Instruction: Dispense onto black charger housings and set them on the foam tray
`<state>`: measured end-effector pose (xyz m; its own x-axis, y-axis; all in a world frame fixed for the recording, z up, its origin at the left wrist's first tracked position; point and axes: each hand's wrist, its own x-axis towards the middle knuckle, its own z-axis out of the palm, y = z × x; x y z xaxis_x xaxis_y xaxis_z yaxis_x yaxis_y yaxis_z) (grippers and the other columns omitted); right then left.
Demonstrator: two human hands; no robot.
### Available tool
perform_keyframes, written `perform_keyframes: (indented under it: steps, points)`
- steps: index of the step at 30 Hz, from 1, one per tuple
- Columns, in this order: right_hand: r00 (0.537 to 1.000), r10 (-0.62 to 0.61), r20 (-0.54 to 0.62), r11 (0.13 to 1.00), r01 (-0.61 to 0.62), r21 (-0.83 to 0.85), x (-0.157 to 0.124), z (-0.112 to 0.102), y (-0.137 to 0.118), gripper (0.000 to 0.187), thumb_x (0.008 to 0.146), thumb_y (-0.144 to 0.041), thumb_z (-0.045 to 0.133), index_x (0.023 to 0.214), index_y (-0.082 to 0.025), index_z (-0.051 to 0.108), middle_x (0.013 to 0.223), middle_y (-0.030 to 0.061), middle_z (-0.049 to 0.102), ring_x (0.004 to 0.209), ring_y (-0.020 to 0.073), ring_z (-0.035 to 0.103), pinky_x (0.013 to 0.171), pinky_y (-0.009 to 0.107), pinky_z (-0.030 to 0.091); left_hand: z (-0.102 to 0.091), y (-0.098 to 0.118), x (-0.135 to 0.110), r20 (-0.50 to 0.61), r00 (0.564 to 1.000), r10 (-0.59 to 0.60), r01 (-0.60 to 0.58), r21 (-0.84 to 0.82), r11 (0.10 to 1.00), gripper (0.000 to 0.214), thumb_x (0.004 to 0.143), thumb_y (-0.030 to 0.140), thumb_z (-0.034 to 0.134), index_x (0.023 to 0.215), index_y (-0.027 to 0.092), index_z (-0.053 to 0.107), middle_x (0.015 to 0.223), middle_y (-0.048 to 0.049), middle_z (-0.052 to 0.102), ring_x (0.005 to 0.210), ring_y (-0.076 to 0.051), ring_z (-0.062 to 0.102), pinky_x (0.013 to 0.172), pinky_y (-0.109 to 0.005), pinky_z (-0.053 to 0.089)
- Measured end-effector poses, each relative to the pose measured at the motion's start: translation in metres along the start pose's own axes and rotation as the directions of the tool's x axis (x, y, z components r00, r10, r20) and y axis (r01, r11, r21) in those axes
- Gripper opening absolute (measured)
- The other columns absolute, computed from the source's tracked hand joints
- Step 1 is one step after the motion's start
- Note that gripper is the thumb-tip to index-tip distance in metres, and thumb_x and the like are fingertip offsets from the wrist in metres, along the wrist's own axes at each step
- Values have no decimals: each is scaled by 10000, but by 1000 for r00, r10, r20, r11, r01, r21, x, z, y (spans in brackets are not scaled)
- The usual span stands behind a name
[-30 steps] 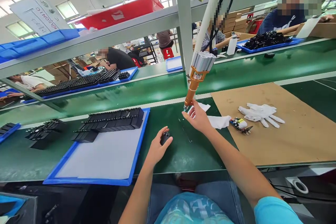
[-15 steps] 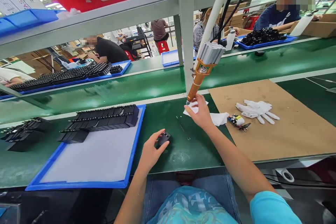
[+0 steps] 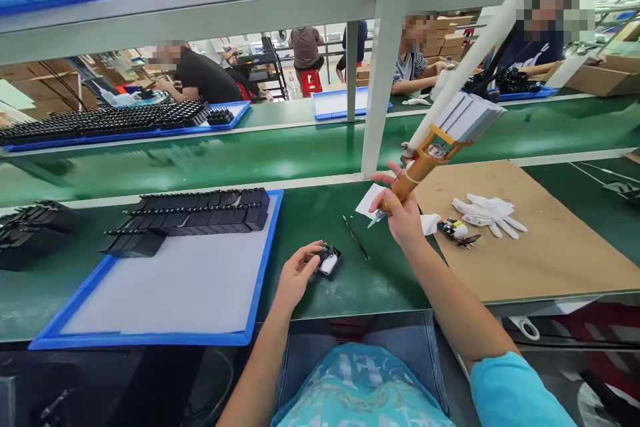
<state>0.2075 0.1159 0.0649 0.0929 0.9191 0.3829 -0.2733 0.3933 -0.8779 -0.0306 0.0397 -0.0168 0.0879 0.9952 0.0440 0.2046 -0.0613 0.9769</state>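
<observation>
My left hand [image 3: 296, 273] rests on the green bench and pinches a small black open casing [image 3: 329, 259] with a pale inside. My right hand [image 3: 401, 213] is wrapped round the orange barrel of a hanging dispenser tool [image 3: 434, 150], tilted so its tip points down-left toward the casing. Thin tweezers [image 3: 356, 237] lie on the bench between the two hands. A white paper slip [image 3: 369, 201] sits just behind the tool tip.
A blue tray [image 3: 155, 293] with rows of black casings [image 3: 200, 213] lies at left. A cardboard sheet [image 3: 540, 247] at right carries white gloves [image 3: 487, 211] and a small circuit part [image 3: 454, 229]. Other people work across the far conveyor. A metal post [image 3: 385, 60] stands behind.
My right hand has gripped the orange tool and pulled it down and tilted it toward the casing. My left hand has turned the casing so its open inside faces up.
</observation>
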Motion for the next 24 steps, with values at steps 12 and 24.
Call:
perform_keyframes:
  steps: [12, 24]
  points:
    - [1000, -19, 23, 893, 6, 450, -38, 69, -16, 446, 824, -646, 500, 1049, -263, 542, 922, -1, 635, 380, 46, 474, 296, 184, 323, 31, -3, -19, -112, 962, 249, -135, 598, 790, 351, 849, 346, 620, 1169, 207, 576, 995, -57, 716, 816, -215, 680, 714, -323, 525]
    - [1000, -28, -1, 911, 26, 411, -42, 83, -21, 449, 836, -665, 453, 998, -250, 503, 911, 19, 690, 340, 51, 468, 277, 181, 316, 15, 27, -28, -134, 911, 389, -278, 497, 822, 324, 783, 258, 660, 1099, 227, 595, 948, -22, 680, 752, -144, 635, 611, -231, 504]
